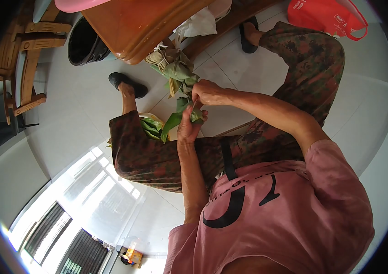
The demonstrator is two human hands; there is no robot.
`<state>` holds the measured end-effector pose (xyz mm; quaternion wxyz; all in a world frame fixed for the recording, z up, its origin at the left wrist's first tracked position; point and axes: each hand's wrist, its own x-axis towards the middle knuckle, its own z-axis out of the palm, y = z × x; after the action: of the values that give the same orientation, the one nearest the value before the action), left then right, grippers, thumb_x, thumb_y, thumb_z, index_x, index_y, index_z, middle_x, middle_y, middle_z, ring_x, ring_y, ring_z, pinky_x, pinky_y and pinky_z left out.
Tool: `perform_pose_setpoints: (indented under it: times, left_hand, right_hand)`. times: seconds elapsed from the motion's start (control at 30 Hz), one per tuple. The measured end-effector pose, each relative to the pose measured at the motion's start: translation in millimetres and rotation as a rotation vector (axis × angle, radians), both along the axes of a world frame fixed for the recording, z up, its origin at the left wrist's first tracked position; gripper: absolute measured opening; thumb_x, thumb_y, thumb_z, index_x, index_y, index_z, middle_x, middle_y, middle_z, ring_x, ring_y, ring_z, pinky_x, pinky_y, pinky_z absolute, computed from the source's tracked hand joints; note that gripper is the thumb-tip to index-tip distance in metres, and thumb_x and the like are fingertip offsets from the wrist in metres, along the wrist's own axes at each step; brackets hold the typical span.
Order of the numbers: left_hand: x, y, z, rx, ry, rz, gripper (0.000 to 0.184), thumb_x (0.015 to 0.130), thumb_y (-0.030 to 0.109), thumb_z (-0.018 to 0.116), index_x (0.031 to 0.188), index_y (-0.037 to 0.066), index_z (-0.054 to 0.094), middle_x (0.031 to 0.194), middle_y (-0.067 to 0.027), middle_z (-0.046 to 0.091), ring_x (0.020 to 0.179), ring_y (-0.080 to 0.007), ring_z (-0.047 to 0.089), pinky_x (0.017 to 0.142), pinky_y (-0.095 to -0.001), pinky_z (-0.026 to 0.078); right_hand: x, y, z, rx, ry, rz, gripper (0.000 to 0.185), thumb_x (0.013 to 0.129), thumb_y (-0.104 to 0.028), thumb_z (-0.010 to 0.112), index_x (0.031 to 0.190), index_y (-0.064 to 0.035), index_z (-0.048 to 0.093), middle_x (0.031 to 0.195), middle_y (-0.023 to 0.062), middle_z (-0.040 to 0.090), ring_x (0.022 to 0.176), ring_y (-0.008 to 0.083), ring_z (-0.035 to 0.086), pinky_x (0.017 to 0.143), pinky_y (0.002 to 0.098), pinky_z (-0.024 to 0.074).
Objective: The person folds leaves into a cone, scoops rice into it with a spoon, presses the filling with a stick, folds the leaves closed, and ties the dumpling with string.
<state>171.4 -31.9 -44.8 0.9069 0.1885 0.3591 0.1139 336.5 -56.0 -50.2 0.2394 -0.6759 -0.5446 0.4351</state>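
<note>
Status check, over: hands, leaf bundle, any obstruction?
Left hand holding green leaf bundle. Right hand curled close beside it. Tied bundles close by; nothing visibly blocking.

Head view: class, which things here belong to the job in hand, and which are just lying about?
Belong to the job:
leaf parcel between the left hand and right hand
tied leaf bundles beyond the hands
loose green leaves, probably

Apparently just lying about:
red bag
black bin
wooden chair

Creased, matt leaf-wrapped bundles (178, 71) beside a glossy wooden tabletop (130, 32), far; a smooth wooden chair (43, 43), left; shiny floor tiles (223, 73); and a matt cloth T-shirt (290, 219), near.
</note>
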Motion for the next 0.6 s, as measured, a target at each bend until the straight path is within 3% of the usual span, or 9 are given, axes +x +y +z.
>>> perform_pose_setpoints:
  times: [0.07,0.2,0.27,0.37,0.47,0.6]
  left_hand:
    - [-5,0,-13,-0.095,-0.122,0.067,0.042,0.077,0.039,0.062,0.106,0.01,0.051,0.1,-0.0068,0.054,0.082,-0.0218,0.054,0.07,-0.033,0.042]
    - [-10,0,-24,-0.17,-0.258,0.162,0.045,0.077,0.042,0.062,0.107,0.011,0.051,0.098,-0.0067,0.055,0.086,-0.0234,0.053,0.073,-0.0355,0.042]
    - [-5,0,-5,-0.137,-0.149,0.064,0.044,0.076,0.041,0.063,0.106,0.011,0.051,0.095,-0.0075,0.056,0.087,-0.0242,0.054,0.075,-0.0361,0.042]
    - [-6,3,-1,-0.051,0.016,-0.048,0.042,0.075,0.037,0.066,0.105,0.01,0.051,0.091,-0.0085,0.056,0.086,-0.0251,0.056,0.074,-0.0363,0.043]
    - [-5,3,10,0.11,0.163,-0.116,0.041,0.074,0.032,0.068,0.105,0.01,0.051,0.089,-0.0079,0.056,0.081,-0.0234,0.057,0.069,-0.0351,0.045]
    - [3,2,33,0.338,0.312,-0.172,0.035,0.074,0.027,0.068,0.1,0.009,0.054,0.082,-0.0046,0.057,0.071,-0.018,0.058,0.06,-0.0312,0.047]
  right_hand:
    - [0,2,5,-0.148,0.289,-0.086,0.012,0.073,-0.006,0.065,0.082,0.0012,0.066,0.07,0.0127,0.065,0.067,0.0185,0.064,0.058,0.0328,0.0498]
    - [-4,2,8,-0.135,0.325,-0.177,0.012,0.073,-0.004,0.064,0.083,0.0012,0.066,0.071,0.0127,0.065,0.066,0.0179,0.064,0.057,0.0309,0.0496]
    - [-8,-1,1,-0.074,0.358,-0.226,0.012,0.074,-0.002,0.062,0.084,0.0014,0.066,0.071,0.0129,0.065,0.065,0.0183,0.064,0.057,0.0304,0.0489]
    - [-5,-4,-9,0.19,0.328,-0.063,0.017,0.072,-0.004,0.06,0.088,-0.0039,0.067,0.072,0.0131,0.065,0.071,0.0224,0.064,0.065,0.0333,0.0491]
    - [-2,-4,-12,0.204,0.312,0.11,0.025,0.075,0.003,0.054,0.096,-0.0053,0.065,0.08,0.0118,0.065,0.072,0.021,0.062,0.066,0.0313,0.0476]
    - [-2,-5,-10,0.202,0.292,0.23,0.024,0.078,-0.002,0.05,0.098,-0.0073,0.061,0.077,0.0099,0.062,0.072,0.0213,0.06,0.063,0.0332,0.0449]
